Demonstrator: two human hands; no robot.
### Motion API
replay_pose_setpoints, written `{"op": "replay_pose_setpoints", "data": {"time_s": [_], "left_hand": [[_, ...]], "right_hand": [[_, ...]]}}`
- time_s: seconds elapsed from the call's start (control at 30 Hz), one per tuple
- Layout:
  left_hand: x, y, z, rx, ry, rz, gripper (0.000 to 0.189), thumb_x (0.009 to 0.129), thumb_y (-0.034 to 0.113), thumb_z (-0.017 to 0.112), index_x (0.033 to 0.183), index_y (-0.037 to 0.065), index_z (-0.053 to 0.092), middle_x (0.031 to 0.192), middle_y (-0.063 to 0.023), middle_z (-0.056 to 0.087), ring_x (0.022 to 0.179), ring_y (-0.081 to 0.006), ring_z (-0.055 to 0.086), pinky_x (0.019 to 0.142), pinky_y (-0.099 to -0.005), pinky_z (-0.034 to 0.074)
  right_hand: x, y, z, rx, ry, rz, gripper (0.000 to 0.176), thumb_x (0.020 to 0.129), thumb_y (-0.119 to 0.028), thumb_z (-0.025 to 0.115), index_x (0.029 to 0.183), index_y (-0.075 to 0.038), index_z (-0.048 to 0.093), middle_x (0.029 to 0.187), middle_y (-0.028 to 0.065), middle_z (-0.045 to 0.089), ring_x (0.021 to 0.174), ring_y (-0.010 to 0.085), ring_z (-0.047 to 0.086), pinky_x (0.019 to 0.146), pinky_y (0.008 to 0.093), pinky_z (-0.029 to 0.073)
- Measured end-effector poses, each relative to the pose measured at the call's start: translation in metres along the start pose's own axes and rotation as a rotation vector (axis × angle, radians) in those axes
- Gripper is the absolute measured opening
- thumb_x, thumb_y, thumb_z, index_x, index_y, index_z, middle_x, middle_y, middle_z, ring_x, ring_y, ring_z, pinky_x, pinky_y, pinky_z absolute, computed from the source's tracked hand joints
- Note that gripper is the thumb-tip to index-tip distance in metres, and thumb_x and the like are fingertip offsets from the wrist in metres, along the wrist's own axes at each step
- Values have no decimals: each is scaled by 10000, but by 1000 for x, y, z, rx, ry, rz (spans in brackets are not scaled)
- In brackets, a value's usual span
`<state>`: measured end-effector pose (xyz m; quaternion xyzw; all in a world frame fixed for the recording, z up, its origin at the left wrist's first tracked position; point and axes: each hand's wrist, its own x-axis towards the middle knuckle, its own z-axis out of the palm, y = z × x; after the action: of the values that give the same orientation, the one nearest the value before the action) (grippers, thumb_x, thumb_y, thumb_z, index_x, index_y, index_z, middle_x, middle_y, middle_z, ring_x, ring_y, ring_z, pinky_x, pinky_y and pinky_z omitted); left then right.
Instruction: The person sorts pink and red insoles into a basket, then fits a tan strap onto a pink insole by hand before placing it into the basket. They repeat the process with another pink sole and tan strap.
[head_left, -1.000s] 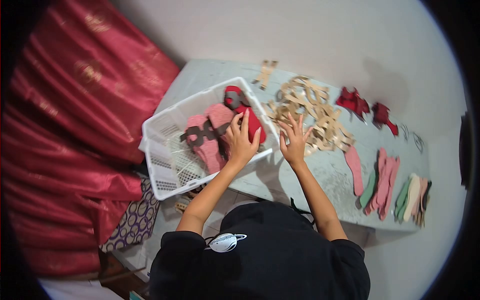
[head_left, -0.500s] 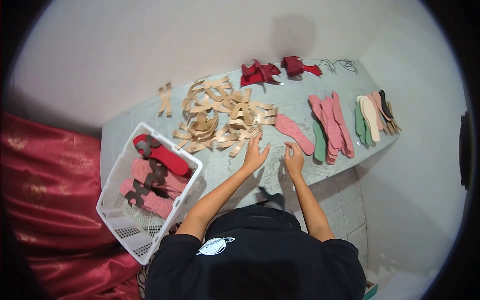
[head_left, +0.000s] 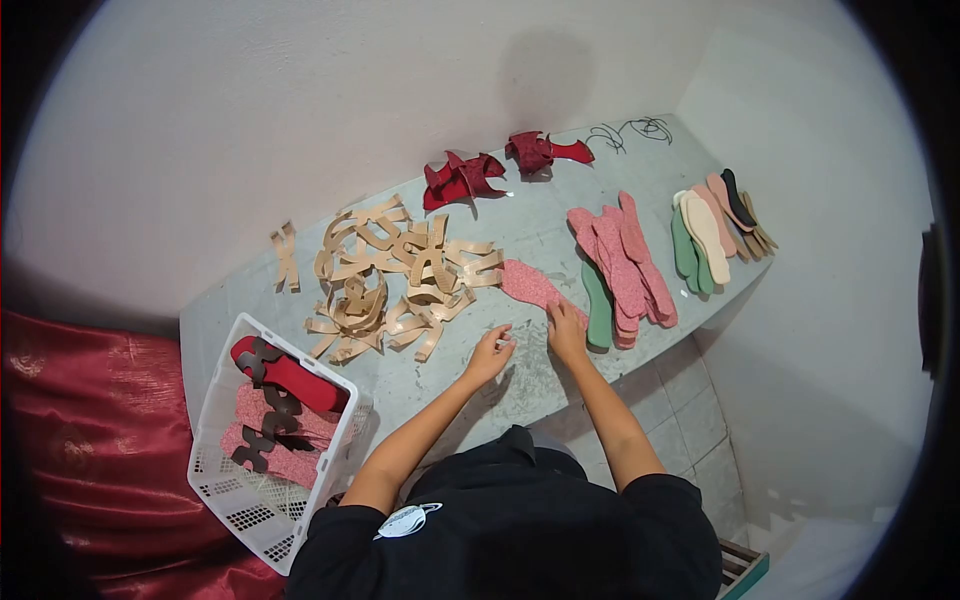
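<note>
My right hand (head_left: 567,333) lies over the lower end of a single pink speckled insole (head_left: 527,282), fingers on its surface. My left hand (head_left: 489,353) hovers or rests near the table's front part, left of that insole, with its fingers apart and nothing in them. Tan strap pieces (head_left: 400,275) are heaped to the left of the insole, close to its upper end. Right of my right hand are a green insole (head_left: 598,305) and a pile of pink insoles (head_left: 622,262).
A white basket (head_left: 335,455) at the left holds a red sandal (head_left: 300,382) and pink ones with dark straps. Red sandals (head_left: 465,182), thin dark cords (head_left: 645,129) and mixed-colour insoles (head_left: 707,228) lie on the grey table (head_left: 400,400). A wall rises behind.
The view has shifted, so the table's things appear further left. My right hand has moved onto the pink insole. My left hand has drawn back from the straps.
</note>
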<state>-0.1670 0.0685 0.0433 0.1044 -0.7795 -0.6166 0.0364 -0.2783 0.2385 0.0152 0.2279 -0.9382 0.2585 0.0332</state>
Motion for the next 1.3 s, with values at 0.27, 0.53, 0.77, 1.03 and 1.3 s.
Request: {"op": "replay_pose_setpoints", "data": {"time_s": [0.27, 0.53, 0.77, 1.03, 1.3], "left_hand": [[-2, -4, 2, -144, -5, -163, 433, 811, 174, 589, 1206, 37, 476, 958, -68, 542, 698, -99, 531, 634, -233, 447], [-5, 5, 7, -251, -22, -253, 434, 835, 177, 575, 1230, 46, 451, 942, -32, 533, 679, -73, 519, 580, -208, 435], [-3, 2, 6, -229, -41, -319, 441, 837, 180, 568, 1239, 40, 455, 965, -30, 539, 802, -105, 532, 688, -224, 439], [-9, 0, -11, -455, 102, -523, 614, 809, 381, 626, 1272, 46, 402, 974, -48, 578, 783, -95, 541, 639, -203, 413], [-22, 13, -39, -555, 196, -334, 426, 848, 301, 603, 1150, 14, 516, 1025, -38, 598, 823, -80, 566, 663, -184, 424]], "right_hand": [[14, -1, 2, -258, -210, 112, 721, 733, -255, 669, 1346, -169, 299, 1318, 267, 336, 1219, 402, 352, 978, 512, 297], [8, -3, 10, -320, -158, 129, 719, 720, -319, 677, 1339, -213, 328, 1196, 163, 478, 1065, 303, 488, 835, 456, 389], [-5, -29, -8, -15, -178, 281, 776, 669, -298, 685, 1337, -150, 320, 1070, 197, 486, 1000, 354, 495, 814, 464, 428], [-42, -30, 44, 525, -25, 291, 867, 673, -338, 726, 1320, 35, 286, 1033, 199, 490, 918, 263, 534, 735, 361, 462], [-64, -115, 2, 651, 34, 35, 846, 705, -255, 732, 1347, -2, 242, 1107, 180, 409, 974, 254, 443, 834, 345, 401]]}}
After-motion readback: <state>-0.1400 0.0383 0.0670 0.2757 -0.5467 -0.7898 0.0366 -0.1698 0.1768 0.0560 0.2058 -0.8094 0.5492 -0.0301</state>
